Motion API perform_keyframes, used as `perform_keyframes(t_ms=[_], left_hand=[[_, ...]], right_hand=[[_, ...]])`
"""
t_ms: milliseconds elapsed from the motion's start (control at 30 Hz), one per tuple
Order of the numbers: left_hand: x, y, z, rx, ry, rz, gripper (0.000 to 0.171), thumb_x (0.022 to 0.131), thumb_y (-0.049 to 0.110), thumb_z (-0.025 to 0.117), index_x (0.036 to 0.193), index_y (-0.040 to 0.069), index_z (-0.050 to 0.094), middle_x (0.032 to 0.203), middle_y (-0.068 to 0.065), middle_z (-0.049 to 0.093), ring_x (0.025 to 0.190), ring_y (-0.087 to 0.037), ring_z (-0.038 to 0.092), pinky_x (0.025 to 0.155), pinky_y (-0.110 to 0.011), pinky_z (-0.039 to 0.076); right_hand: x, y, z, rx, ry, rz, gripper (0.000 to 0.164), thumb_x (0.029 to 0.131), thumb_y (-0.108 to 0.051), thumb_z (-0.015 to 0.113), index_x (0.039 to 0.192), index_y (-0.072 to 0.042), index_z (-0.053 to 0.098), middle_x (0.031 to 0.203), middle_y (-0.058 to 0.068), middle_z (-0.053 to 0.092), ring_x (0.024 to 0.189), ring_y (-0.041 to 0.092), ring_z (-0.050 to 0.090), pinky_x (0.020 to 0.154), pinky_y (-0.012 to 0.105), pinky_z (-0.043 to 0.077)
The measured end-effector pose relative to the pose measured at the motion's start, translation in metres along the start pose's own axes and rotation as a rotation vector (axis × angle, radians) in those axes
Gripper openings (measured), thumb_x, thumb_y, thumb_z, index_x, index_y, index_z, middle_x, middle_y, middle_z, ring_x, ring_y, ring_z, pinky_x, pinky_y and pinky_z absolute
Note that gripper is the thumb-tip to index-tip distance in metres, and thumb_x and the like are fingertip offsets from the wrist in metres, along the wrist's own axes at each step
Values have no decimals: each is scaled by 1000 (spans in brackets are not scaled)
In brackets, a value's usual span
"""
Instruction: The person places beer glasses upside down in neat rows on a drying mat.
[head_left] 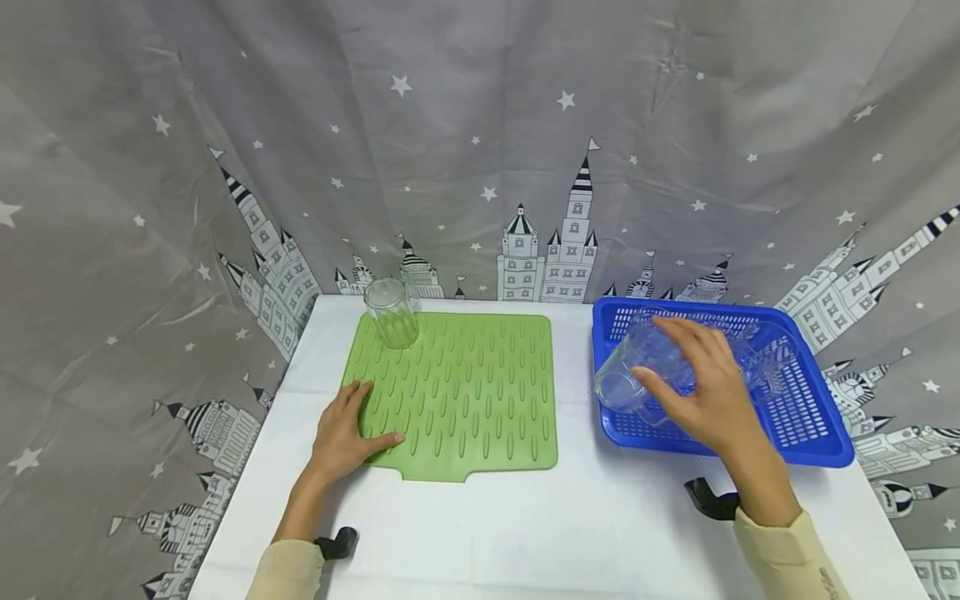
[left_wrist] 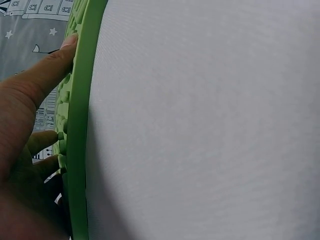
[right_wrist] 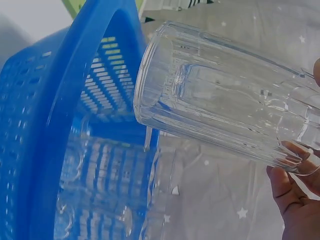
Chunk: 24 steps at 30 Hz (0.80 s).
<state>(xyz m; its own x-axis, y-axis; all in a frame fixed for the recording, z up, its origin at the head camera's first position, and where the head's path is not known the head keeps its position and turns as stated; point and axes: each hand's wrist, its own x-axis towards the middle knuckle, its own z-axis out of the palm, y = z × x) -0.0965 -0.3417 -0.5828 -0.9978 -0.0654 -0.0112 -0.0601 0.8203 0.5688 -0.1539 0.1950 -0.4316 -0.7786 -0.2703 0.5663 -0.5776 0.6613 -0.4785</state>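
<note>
My right hand [head_left: 708, 387] grips a clear glass mug [head_left: 626, 375] near one end, above the left part of a blue basket [head_left: 720, 454]. The right wrist view has this mug [right_wrist: 220, 90] tilted, its thick-edged end pointing toward the basket wall [right_wrist: 50, 110] and the fingers around the other end. My left hand [head_left: 341, 437] rests on the left edge of a green drying mat [head_left: 465, 392], thumb and fingers spread. In the left wrist view, the thumb touches the mat's rim [left_wrist: 80, 125]. Another glass mug [head_left: 393, 317] stands on the mat's far left corner.
More clear glass mugs [head_left: 761, 367] lie inside the basket, partly behind the right hand. A white cloth [head_left: 525, 533] covers the table. Behind it hangs a grey curtain [head_left: 465, 108] with castles and stars. Black straps [head_left: 712, 500] show at both wrists.
</note>
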Motion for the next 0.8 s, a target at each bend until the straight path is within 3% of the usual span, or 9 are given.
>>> perform_keyframes(t_ms=[267,433,800], left_hand=[[-1,2,-2,1,-16,-19,118,80,55,92,168,4,31,175,-31,22,159,-59,23,128,-78,20],[-2,3,-3,-2,-25,-35,119,80,55,92,168,4,30,175,-31,22,160,-59,21,129,-78,19],[-2,1,-2,-16,-13,-33,119,80,54,92,168,4,30,175,-30,21,160,-58,21,130,-77,17]], right_hand=[[10,-10,12,14,-16,-18,75,81,-18,89,151,-10,62,148,19,63,124,36,55,101,49,45],[13,-15,18,20,-41,-7,75,83,-21,90,152,-14,61,149,18,63,136,40,53,113,62,44],[16,-24,33,39,-73,-20,76,83,-22,89,152,-10,59,152,20,60,139,42,51,114,68,45]])
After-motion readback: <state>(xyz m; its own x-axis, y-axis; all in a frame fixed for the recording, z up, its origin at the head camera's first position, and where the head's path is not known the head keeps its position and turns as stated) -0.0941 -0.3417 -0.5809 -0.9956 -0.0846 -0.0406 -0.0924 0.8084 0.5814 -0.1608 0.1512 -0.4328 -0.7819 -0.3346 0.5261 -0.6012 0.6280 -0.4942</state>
